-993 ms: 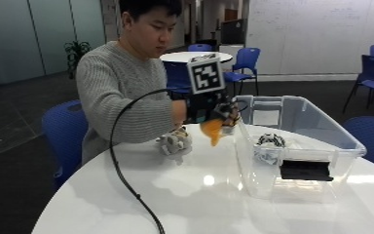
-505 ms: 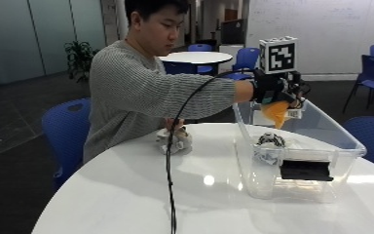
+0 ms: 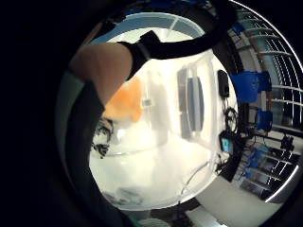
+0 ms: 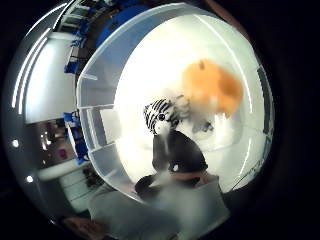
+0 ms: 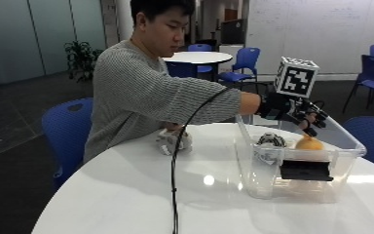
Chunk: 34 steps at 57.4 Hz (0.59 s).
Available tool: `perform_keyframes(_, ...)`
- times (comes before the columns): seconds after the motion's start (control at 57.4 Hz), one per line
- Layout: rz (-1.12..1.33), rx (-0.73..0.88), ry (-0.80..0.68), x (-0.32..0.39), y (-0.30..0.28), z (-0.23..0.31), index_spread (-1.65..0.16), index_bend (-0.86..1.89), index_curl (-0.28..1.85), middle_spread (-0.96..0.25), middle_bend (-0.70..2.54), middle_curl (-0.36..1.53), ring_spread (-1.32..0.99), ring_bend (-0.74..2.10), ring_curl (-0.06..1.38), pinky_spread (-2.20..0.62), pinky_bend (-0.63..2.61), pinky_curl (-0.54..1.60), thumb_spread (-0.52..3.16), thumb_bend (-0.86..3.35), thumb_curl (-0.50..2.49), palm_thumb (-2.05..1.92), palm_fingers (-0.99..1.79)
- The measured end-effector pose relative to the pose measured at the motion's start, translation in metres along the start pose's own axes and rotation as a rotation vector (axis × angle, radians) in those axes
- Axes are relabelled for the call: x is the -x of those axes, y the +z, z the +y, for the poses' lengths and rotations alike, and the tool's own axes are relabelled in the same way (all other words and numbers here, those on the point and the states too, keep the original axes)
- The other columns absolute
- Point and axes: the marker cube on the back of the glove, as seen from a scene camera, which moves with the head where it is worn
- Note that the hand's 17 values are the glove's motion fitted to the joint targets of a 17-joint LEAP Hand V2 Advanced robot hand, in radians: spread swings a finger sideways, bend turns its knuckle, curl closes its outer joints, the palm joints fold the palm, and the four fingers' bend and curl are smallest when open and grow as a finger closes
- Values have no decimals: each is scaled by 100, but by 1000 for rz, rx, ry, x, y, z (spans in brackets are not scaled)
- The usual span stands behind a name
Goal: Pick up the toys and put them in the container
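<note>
Toys appear soft and light: orange toy [image 5: 308, 143] lies in the container [image 5: 343, 161] below the spread, empty gloved hand [image 5: 290, 111]; grasp bodies.

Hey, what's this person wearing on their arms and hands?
Both arms are in a grey ribbed knit sweater; the right sleeve is pushed up, leaving the forearm bare. The right hand wears a black glove with black straps. The left hand is bare, with no glove.
</note>
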Motion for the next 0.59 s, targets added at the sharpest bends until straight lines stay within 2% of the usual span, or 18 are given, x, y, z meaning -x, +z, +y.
perform_keyframes(0.261,-14,-10,-49,3,-7,15,-39,12,45,-22,15,47,-22,41,50,2,114,39,129,-2,58,10,-12)
perform_keyframes(0.383,-50,11,-85,14,-12,42,-38,13,41,-21,16,44,-21,41,49,2,111,38,131,-1,52,10,-10)
perform_keyframes(0.523,-145,-20,-166,36,-26,135,-37,14,38,-20,15,40,-19,40,47,4,107,36,134,-2,46,7,-12)
perform_keyframes(0.592,-26,-58,-202,34,-16,198,-37,14,37,-19,15,39,-18,39,47,4,106,35,135,-2,43,4,-11)
